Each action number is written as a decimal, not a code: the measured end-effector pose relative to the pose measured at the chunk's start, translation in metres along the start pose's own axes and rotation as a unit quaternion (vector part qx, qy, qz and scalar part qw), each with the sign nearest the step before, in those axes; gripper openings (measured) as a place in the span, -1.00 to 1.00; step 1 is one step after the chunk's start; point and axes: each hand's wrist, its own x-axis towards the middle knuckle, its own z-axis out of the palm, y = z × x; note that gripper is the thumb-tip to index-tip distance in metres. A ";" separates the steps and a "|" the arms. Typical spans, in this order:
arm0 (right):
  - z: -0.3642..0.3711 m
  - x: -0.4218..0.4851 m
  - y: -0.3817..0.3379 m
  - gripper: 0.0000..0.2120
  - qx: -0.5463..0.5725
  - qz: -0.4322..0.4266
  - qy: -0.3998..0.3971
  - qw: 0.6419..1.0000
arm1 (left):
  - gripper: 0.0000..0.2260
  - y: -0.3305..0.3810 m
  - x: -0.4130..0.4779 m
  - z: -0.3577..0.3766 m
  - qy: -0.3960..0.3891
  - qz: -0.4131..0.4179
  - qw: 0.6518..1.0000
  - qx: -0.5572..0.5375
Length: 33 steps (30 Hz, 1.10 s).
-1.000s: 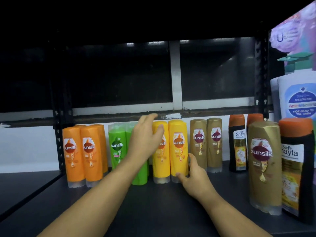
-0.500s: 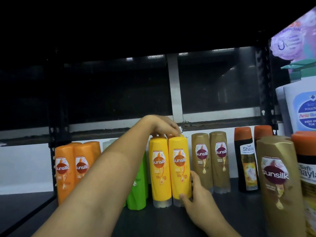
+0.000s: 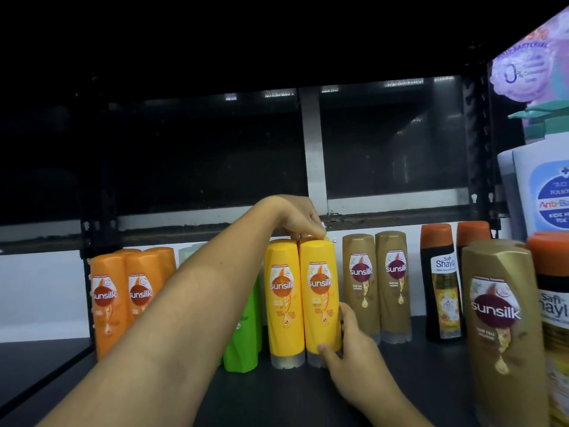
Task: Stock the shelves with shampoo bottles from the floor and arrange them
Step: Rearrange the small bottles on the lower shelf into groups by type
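At the far left, two tall orange plastic shampoo bottles point(image 3: 123, 297) stand upright beside the black steel shelf post point(image 3: 98, 241). Left of them is bare dark shelf board point(image 3: 46, 380), its front edge running toward the viewer. Next come green plastic bottles point(image 3: 243, 343), mostly hidden behind the left forearm.

A second ago the left hand point(image 3: 297, 217) was held flat in front of the green and yellow bottles. It has since come up and over. Its grip is now clenched on the tops of the two yellow plastic shampoo bottles point(image 3: 283, 303), fingers curled down over them. The pair stands upright on the shelf, sides touching, labels forward, just beside the green ones.

The right hand point(image 3: 354, 355) has stayed low at the right yellow bottle point(image 3: 320, 300). It grasps the bottle with the thumb on the front near the clear base and the fingers up the right side. I judge this to be squaring-up: the pair is already placed and is being steadied into line with the row.

To the right, a narrow gap separates the pair from two gold-brown plastic bottles point(image 3: 378, 285). The right hand's fingers fill that gap, so there is little sideways room. Beyond stand black bottles with orange caps point(image 3: 440, 282). A large gold bottle point(image 3: 498, 318) stands much nearer the viewer at the far right. Open board in front of the row gives both hands room to draw back.
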 end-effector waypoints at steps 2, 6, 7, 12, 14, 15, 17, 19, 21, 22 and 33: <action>0.000 0.000 -0.001 -0.37 -0.005 0.004 0.002 1.000 | -0.75 0.002 0.001 0.000 -0.002 -0.008 1.000 0.006; -0.002 -0.002 -0.003 -0.36 -0.019 0.016 0.010 1.000 | -0.77 0.004 -0.007 0.001 0.018 0.006 1.000 -0.009; -0.002 -0.003 -0.004 -0.37 -0.021 0.020 0.010 1.000 | -0.77 0.005 -0.013 0.002 0.031 0.014 0.999 -0.013; -0.005 -0.010 -0.011 -0.50 -0.053 0.054 0.013 0.997 | -0.72 0.008 -0.058 0.020 0.202 0.060 0.977 -0.016; -0.007 -0.016 -0.016 -0.62 -0.075 0.062 0.025 0.995 | -0.70 0.007 -0.074 0.035 0.238 0.071 0.968 -0.026; -0.008 -0.020 -0.020 -0.67 -0.085 0.063 0.029 0.994 | -0.69 0.006 -0.080 0.041 0.244 0.073 0.967 -0.019; -0.010 -0.027 -0.026 -0.73 -0.102 0.059 0.028 0.993 | -0.66 0.004 -0.083 0.049 0.240 0.061 0.969 0.001; -0.010 -0.033 -0.030 -0.69 -0.112 0.057 0.014 0.992 | -0.63 0.004 -0.078 0.046 0.229 0.034 0.973 -0.001; -0.011 -0.037 -0.034 -0.63 -0.112 0.059 0.000 0.992 | -0.62 0.004 -0.067 0.040 0.218 0.016 0.976 -0.013; -0.012 -0.037 -0.035 -0.60 -0.109 0.059 -0.002 0.992 | -0.63 0.003 -0.061 0.036 0.209 0.012 0.978 -0.014; -0.010 -0.026 -0.021 -0.59 -0.085 0.053 -0.003 0.995 | -0.75 0.004 -0.015 0.017 0.052 0.011 0.998 -0.034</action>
